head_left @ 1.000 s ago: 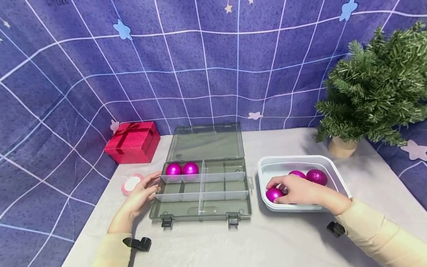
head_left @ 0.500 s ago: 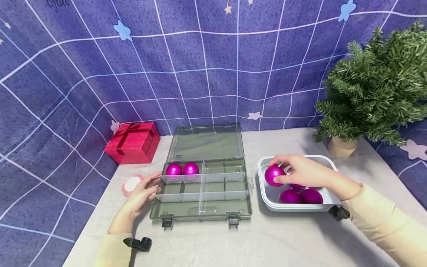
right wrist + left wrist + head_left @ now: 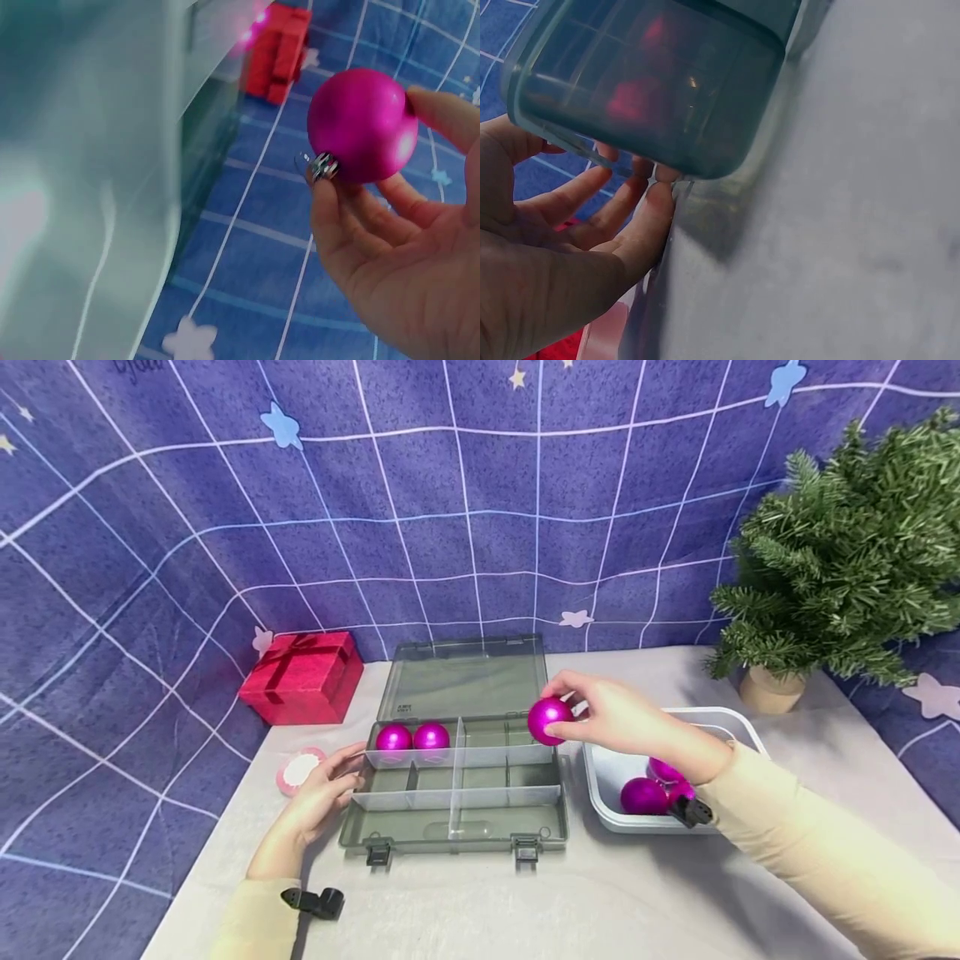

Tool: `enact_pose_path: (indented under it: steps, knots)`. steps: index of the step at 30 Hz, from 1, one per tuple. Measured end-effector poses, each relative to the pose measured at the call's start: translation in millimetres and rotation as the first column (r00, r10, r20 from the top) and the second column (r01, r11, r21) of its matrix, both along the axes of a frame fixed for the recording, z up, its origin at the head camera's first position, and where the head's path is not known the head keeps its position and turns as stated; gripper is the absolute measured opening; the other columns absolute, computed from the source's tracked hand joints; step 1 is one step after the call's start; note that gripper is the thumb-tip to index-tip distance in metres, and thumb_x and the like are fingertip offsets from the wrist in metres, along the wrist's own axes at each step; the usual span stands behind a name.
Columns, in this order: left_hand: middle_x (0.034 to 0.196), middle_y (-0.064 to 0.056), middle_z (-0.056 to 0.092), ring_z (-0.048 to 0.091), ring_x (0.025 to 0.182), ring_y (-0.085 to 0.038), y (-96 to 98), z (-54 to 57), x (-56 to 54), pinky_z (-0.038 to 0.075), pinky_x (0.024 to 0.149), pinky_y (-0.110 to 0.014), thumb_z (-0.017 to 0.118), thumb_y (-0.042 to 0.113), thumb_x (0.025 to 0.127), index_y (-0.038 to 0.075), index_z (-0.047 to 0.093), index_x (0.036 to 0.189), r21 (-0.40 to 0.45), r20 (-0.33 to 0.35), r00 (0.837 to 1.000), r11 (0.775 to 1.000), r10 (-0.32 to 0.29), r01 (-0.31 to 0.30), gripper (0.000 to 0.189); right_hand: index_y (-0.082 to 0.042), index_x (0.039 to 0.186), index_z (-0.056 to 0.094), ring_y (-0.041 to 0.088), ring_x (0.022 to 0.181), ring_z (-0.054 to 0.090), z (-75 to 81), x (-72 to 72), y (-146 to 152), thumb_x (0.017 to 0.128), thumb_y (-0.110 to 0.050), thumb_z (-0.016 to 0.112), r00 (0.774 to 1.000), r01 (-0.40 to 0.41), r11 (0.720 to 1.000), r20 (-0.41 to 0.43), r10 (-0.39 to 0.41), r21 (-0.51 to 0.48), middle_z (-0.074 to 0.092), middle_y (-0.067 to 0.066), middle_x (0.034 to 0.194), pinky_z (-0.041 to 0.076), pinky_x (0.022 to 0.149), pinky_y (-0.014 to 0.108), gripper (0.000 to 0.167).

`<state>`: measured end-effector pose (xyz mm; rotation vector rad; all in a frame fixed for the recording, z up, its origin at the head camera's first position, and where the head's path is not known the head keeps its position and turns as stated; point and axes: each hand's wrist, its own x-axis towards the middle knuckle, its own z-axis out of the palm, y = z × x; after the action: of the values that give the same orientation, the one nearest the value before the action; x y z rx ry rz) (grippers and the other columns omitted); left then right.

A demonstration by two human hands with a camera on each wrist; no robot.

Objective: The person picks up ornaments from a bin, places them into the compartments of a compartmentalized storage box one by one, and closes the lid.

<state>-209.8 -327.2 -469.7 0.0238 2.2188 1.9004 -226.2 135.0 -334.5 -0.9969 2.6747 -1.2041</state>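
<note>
My right hand (image 3: 618, 714) pinches a shiny magenta Christmas bauble (image 3: 549, 721) between thumb and fingers, above the back right corner of an organizer box (image 3: 510, 818). The right wrist view shows the silver cap (image 3: 325, 166) of the bauble near a fingertip. The box is clear grey plastic, divided into compartments, its lid (image 3: 468, 681) folded back. Two magenta baubles (image 3: 393, 739) sit side by side in its back left compartment. At the box's left side, my left hand (image 3: 318, 802) touches the wall with relaxed fingers; the left wrist view shows its fingertips at the edge.
A white tub (image 3: 611, 817) on the right contains several magenta baubles (image 3: 643, 796), partly hidden by my right forearm. Behind it stands a small artificial fir tree (image 3: 847, 560). A red gift box (image 3: 303, 681) and a pink-and-white round item (image 3: 300, 770) lie on the left.
My right hand has lifted a bauble out of the white tub and carried it left to the organizer box. The left hand has stayed at the box's left side.
</note>
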Motion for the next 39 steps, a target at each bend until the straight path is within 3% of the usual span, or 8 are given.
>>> enact_pose_path:
  steps: [8, 13, 18, 26, 33, 39]
  knots:
    - [0.158, -0.027, 0.032, 0.037, 0.139, -0.036, 1.5, 0.0, -2.4, 0.042, 0.095, -0.035, 0.05, -0.003, 0.093, 0.002, 0.029, 0.159, -0.008, 0.0, 1.0, 1.0, 0.003, -0.003, 0.069, -0.007, 0.115, 0.064, 0.023, 0.096, 0.068, -1.8, -14.2, -52, 0.086, -0.024, 0.081, 0.998, 0.055, 0.998, 0.041, -0.054, -0.006, 0.069, 0.01, 0.112, 0.054, 0.083, 0.038, 0.038]
    - [0.159, -0.028, 0.031, 0.04, 0.137, -0.032, 1.8, 0.2, -2.8, 0.043, 0.094, -0.034, 0.05, -0.002, 0.094, 0.001, 0.028, 0.159, -0.014, -0.002, 1.0, 1.0, -0.005, 0.005, 0.068, -0.006, 0.115, 0.063, 0.022, 0.093, 0.066, -8.8, -28.1, -79, 0.087, -0.024, 0.08, 0.983, 0.116, 0.993, 0.14, -0.118, 0.022, 0.069, 0.009, 0.112, 0.052, 0.083, 0.038, 0.037]
    - [0.159, -0.027, 0.031, 0.044, 0.132, -0.025, 1.6, -0.3, -4.2, 0.045, 0.093, -0.033, 0.05, -0.002, 0.094, 0.002, 0.029, 0.158, -0.012, -0.003, 1.0, 1.0, -0.005, 0.005, 0.068, -0.005, 0.114, 0.062, 0.025, 0.1, 0.066, -19.5, -37.8, -99, 0.086, -0.023, 0.079, 0.972, 0.163, 0.982, 0.153, -0.176, 0.095, 0.071, 0.011, 0.111, 0.05, 0.09, 0.041, 0.037]
    - [0.158, -0.028, 0.031, 0.046, 0.128, -0.023, 1.5, 2.5, -1.6, 0.043, 0.093, -0.034, 0.049, -0.004, 0.095, 0.001, 0.028, 0.159, -0.009, -0.006, 1.0, 1.0, -0.007, 0.007, 0.067, -0.005, 0.109, 0.062, 0.028, 0.097, 0.065, -37.6, -45.0, -118, 0.083, -0.021, 0.081, 0.952, 0.248, 0.947, 0.131, -0.277, 0.202, 0.072, 0.011, 0.099, 0.051, 0.088, 0.038, 0.035]
    - [0.158, -0.028, 0.032, 0.046, 0.129, -0.023, 2.6, 3.4, 1.1, 0.044, 0.094, -0.034, 0.049, -0.004, 0.095, 0.0, 0.028, 0.158, 0.002, -0.013, 1.0, 1.0, -0.002, 0.002, 0.067, -0.006, 0.109, 0.063, 0.027, 0.107, 0.059, -49.2, -48.1, -126, 0.082, -0.022, 0.08, 0.94, 0.285, 0.912, 0.099, -0.326, 0.295, 0.065, 0.011, 0.105, 0.049, 0.093, 0.04, 0.036]
    - [0.157, -0.028, 0.031, 0.049, 0.125, -0.019, 3.4, 2.3, 0.5, 0.047, 0.092, -0.031, 0.049, -0.005, 0.094, -0.001, 0.027, 0.158, 0.029, -0.012, 1.0, 1.0, -0.007, 0.008, 0.068, -0.006, 0.11, 0.061, 0.027, 0.106, 0.058, -59.1, -47.1, -129, 0.081, -0.02, 0.084, 0.94, 0.281, 0.912, 0.108, -0.325, 0.299, 0.063, 0.009, 0.103, 0.049, 0.093, 0.04, 0.04]
